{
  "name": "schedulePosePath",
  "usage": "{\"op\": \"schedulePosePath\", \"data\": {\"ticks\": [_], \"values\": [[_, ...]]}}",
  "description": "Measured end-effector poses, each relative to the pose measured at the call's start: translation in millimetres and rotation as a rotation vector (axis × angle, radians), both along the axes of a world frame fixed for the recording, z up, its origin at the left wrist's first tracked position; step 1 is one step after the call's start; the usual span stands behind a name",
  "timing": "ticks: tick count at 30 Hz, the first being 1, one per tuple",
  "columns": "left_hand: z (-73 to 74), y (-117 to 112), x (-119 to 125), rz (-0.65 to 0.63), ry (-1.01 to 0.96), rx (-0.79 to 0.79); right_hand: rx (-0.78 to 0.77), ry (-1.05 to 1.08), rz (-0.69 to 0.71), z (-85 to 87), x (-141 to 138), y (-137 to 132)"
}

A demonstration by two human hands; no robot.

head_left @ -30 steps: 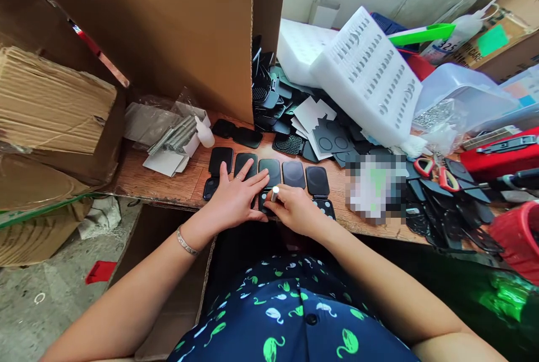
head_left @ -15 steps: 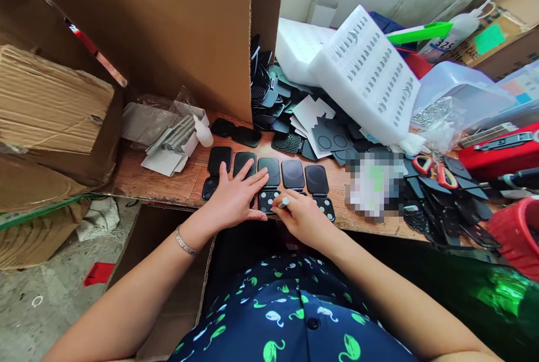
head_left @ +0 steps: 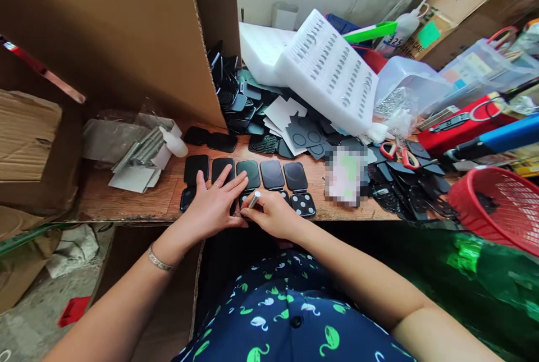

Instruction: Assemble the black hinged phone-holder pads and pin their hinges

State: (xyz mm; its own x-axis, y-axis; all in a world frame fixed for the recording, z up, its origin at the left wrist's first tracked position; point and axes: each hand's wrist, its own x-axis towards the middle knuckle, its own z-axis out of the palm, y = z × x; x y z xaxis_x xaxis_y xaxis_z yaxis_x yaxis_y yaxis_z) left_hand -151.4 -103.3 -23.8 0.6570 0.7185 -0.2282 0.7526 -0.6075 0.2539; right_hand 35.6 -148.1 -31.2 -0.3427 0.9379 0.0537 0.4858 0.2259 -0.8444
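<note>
A row of several open black hinged cases [head_left: 272,174] lies near the front edge of the wooden bench [head_left: 135,200]; the lower halves show white dots [head_left: 304,204]. My left hand [head_left: 214,202] rests flat, fingers spread, over the left cases. My right hand [head_left: 273,216] is closed round a small silver rod [head_left: 254,200], its lower end at the lower half of the middle case. Both hands touch at the bench's front edge.
A large cardboard sheet [head_left: 126,31] stands at the back left. A bundle of silver rods [head_left: 138,149] and a small white bottle [head_left: 174,143] lie left. Behind are a heap of black parts [head_left: 240,104], white foam trays [head_left: 328,76], scissors [head_left: 396,151] and a red basket [head_left: 492,205].
The view has swung right, so everything sits further left in the picture. My right hand with the rod has shifted slightly left, closer to my left hand. The left hand stays flat.
</note>
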Motion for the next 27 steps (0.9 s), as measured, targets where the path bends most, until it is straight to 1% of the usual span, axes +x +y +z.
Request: {"op": "schedulePosePath", "data": {"ticks": [3,5,7,8,9,11,12,13,14,16,17,19,21,23,25,27], "values": [[0.0,-0.2,-0.5,-0.002,-0.007,-0.004,0.064,-0.091,0.039,-7.0,-9.7,0.7],[-1.2,-0.3,-1.4,-0.001,-0.013,0.007,0.105,-0.162,0.075,-7.1,-13.4,-0.5],[-1.8,-0.4,-2.1,0.006,-0.015,0.023,0.085,-0.184,0.1,-3.5,-13.0,0.1],[-1.6,-0.3,-2.3,0.008,-0.013,0.028,0.025,-0.154,0.137,0.0,-10.6,1.2],[-1.1,-0.2,-2.4,0.01,-0.008,0.03,-0.074,-0.086,0.198,4.7,-6.6,2.7],[0.5,0.1,-1.9,0.004,0.001,0.028,-0.306,0.143,0.301,17.5,6.2,5.7],[1.2,0.3,-1.4,-0.005,0.005,0.025,-0.391,0.271,0.302,25.0,14.2,6.9],[1.7,0.4,-0.8,-0.012,0.006,0.024,-0.415,0.378,0.23,32.4,22.7,7.6],[2.1,0.4,-0.1,-0.017,0.004,0.024,-0.39,0.448,0.119,39.2,30.9,8.1],[2.9,0.0,0.6,-0.023,-0.007,0.013,-0.306,0.499,-0.075,48.9,44.9,8.0],[3.6,-0.4,0.2,-0.023,-0.019,0.002,-0.281,0.495,-0.134,51.4,50.0,7.5],[6.3,-0.5,-4.1,-0.014,-0.064,-0.021,-0.269,0.471,-0.2,51.8,56.3,6.3],[10.0,0.9,-14.5,0.016,-0.127,-0.015,-0.257,0.448,-0.238,48.9,58.7,5.5],[12.9,4.3,-30.3,0.058,-0.176,0.009,-0.24,0.433,-0.244,45.6,57.2,6.5],[13.2,8.4,-47.8,0.08,-0.181,0.01,-0.24,0.415,-0.203,43.0,50.3,10.2],[10.0,11.5,-62.0,0.075,-0.158,-0.018,-0.232,0.38,-0.124,39.8,36.1,16.5]]}}
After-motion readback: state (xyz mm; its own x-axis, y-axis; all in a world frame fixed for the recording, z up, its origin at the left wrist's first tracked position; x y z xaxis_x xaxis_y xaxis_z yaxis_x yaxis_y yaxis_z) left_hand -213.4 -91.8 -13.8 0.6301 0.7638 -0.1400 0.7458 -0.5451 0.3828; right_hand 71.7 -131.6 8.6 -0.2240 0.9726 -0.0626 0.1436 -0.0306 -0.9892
